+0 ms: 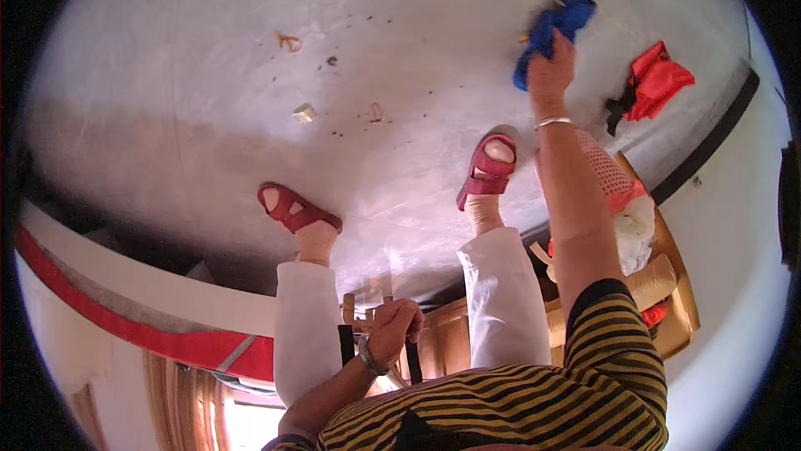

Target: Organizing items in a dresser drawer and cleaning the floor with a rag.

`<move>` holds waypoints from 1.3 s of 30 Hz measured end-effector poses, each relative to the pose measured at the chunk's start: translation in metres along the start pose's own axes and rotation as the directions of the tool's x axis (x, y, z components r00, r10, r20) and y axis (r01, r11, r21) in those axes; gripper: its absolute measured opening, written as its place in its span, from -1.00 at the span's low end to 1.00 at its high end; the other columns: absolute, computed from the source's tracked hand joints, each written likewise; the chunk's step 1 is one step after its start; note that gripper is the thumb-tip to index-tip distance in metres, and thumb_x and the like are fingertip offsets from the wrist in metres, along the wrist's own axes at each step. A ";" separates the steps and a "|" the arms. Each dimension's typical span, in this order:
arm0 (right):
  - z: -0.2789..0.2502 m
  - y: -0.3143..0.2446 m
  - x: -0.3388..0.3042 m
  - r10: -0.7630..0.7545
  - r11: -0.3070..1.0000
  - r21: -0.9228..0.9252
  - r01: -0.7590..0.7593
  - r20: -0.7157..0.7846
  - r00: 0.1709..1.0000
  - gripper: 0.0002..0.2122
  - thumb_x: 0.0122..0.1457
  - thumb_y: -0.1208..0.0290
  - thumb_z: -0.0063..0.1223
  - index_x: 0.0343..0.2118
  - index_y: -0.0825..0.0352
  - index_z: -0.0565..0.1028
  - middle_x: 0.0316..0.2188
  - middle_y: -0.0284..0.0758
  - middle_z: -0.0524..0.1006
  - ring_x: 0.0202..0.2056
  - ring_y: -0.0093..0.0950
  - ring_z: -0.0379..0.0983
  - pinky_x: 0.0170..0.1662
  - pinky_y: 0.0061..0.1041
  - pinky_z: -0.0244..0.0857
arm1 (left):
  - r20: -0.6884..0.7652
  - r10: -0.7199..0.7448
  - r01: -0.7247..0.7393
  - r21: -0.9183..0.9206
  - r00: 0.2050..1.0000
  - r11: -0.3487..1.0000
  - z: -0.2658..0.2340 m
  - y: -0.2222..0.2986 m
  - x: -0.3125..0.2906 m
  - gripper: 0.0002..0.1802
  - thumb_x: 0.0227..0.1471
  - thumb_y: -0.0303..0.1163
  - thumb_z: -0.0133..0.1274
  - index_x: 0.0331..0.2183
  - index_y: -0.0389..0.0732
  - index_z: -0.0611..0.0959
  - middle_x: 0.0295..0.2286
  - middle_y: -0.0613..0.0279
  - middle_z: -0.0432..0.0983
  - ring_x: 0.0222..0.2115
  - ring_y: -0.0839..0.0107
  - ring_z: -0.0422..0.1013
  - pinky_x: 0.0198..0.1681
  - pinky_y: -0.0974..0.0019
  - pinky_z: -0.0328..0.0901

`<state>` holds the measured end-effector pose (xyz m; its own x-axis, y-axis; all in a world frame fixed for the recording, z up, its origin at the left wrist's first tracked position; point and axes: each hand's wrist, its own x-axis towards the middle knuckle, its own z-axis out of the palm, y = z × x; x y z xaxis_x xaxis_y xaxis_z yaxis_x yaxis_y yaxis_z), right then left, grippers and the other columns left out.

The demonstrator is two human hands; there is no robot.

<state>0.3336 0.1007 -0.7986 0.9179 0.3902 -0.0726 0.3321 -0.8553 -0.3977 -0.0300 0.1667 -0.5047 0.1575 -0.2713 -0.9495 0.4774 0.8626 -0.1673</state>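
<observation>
The person looks straight down at a grey concrete floor (250,75), standing with 2 feet in red sandals, the left sandal (296,209) and the right sandal (491,169) set well apart, which seems to give a steady base for the reach forward.

The right hand (551,67) is stretched far out ahead of the right sandal, arm nearly straight, fingers closed around a blue cloth (551,21). The cloth is bunched in the grip and its free end sits beyond the fingertips, low toward the floor; whether it actually touches the floor I cannot tell. A thin bangle (554,122) circles that wrist. The long reach fits with keeping the feet planted while the cloth works farther out.

The left hand (396,326) is pulled back close to the body, behind and between the 2 sandals, curled shut over the top of a wooden chair back (367,317). It looks like a bracing grip, taking weight as the body leans toward the cloth.

To the right of the blue cloth, apart from it, a crumpled red cloth (659,80) lies on the floor beside a dark strip. Nearer than that, right of the right sandal, a basket (667,284) holds a pink netted item and pale bundles. Small scraps and specks dot the floor well left of the blue cloth.
</observation>
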 end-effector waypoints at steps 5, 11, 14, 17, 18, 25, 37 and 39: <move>0.049 -0.094 -0.047 -0.245 0.969 0.022 0.244 0.058 0.968 -0.48 -0.34 0.54 0.01 -0.14 0.22 0.39 -0.13 -0.10 0.32 -0.08 -0.12 0.21 -0.03 -0.20 0.05 | 0.080 0.015 -0.015 -0.006 0.997 1.000 0.004 0.015 -0.005 -0.64 0.12 -0.30 -0.22 -0.64 -0.24 0.44 -0.77 0.37 0.24 -0.76 0.62 0.15 -0.70 0.52 0.07; 0.078 -0.196 -0.087 -0.362 0.918 0.255 0.305 0.216 0.907 -0.52 -0.32 0.57 0.01 -0.16 0.22 0.42 -0.19 -0.16 0.36 -0.16 -0.13 0.25 -0.05 -0.27 0.12 | 0.098 0.101 -0.096 -0.054 0.990 0.994 0.001 0.005 -0.009 -0.58 0.12 -0.21 -0.22 -0.66 -0.24 0.44 -0.77 0.33 0.25 -0.79 0.59 0.15 -0.71 0.49 0.06; 0.078 -0.216 -0.087 -0.356 0.895 0.375 0.242 0.270 0.895 -0.53 -0.30 0.64 0.00 -0.17 0.23 0.43 -0.23 -0.22 0.39 -0.18 -0.24 0.31 -0.06 -0.38 0.18 | 0.116 0.074 -0.073 -0.014 0.990 0.997 0.003 0.010 -0.013 -0.56 0.13 -0.21 -0.26 -0.67 -0.24 0.43 -0.77 0.33 0.25 -0.76 0.59 0.15 -0.69 0.49 0.08; 0.047 -0.226 -0.065 -0.414 0.776 0.591 0.221 0.213 0.885 -0.54 -0.26 0.70 -0.01 -0.17 0.24 0.43 -0.25 -0.29 0.41 -0.18 -0.39 0.35 -0.08 -0.52 0.21 | 0.108 0.071 -0.066 -0.042 0.992 0.997 -0.003 0.013 -0.022 -0.56 0.13 -0.21 -0.26 -0.67 -0.24 0.43 -0.76 0.32 0.26 -0.75 0.59 0.16 -0.68 0.48 0.09; 0.039 -0.220 -0.052 -0.407 0.781 0.578 0.237 0.182 0.895 -0.54 -0.25 0.72 0.00 -0.17 0.26 0.43 -0.24 -0.30 0.41 -0.17 -0.43 0.34 -0.08 -0.56 0.20 | 0.097 0.071 -0.066 -0.049 0.993 0.997 -0.006 0.012 -0.024 -0.56 0.13 -0.21 -0.26 -0.67 -0.24 0.43 -0.76 0.32 0.26 -0.75 0.59 0.16 -0.68 0.48 0.09; 0.020 -0.124 0.038 0.213 0.977 -0.023 -0.212 0.066 0.975 -0.46 -0.13 0.41 0.01 0.02 0.29 0.26 -0.04 -0.13 0.29 0.00 -0.22 0.20 0.09 -0.34 0.04 | 0.193 0.218 -0.222 0.002 0.957 0.975 -0.019 0.020 -0.038 -0.49 0.14 -0.13 -0.32 -0.68 -0.25 0.41 -0.78 0.32 0.23 -0.75 0.58 0.15 -0.67 0.46 0.05; 0.131 -0.324 0.185 -0.005 0.993 -0.114 0.011 0.058 0.998 -0.46 -0.15 0.22 -0.10 -0.04 0.37 0.26 -0.03 -0.03 0.24 0.03 -0.10 0.11 0.02 -0.09 -0.01 | 0.099 0.171 -0.143 -0.245 0.980 0.959 -0.053 0.040 -0.050 -0.57 0.12 -0.20 -0.22 -0.65 -0.26 0.43 -0.75 0.32 0.25 -0.75 0.58 0.16 -0.67 0.48 0.10; 0.148 -0.380 0.170 -0.086 0.980 -0.156 0.120 0.205 0.975 -0.39 -0.10 0.06 -0.28 0.03 0.31 0.23 0.04 -0.07 0.21 0.06 -0.13 0.11 0.11 -0.18 -0.09 | 0.055 0.173 -0.152 -0.268 0.983 0.951 -0.066 0.045 -0.049 -0.57 0.12 -0.19 -0.23 -0.65 -0.26 0.43 -0.75 0.33 0.25 -0.75 0.58 0.16 -0.67 0.48 0.10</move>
<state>0.3317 0.5426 -0.7949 0.8215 0.5243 -0.2241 0.4697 -0.8451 -0.2555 -0.0733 0.2465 -0.4830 0.2851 -0.1411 -0.9481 0.1987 0.9763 -0.0856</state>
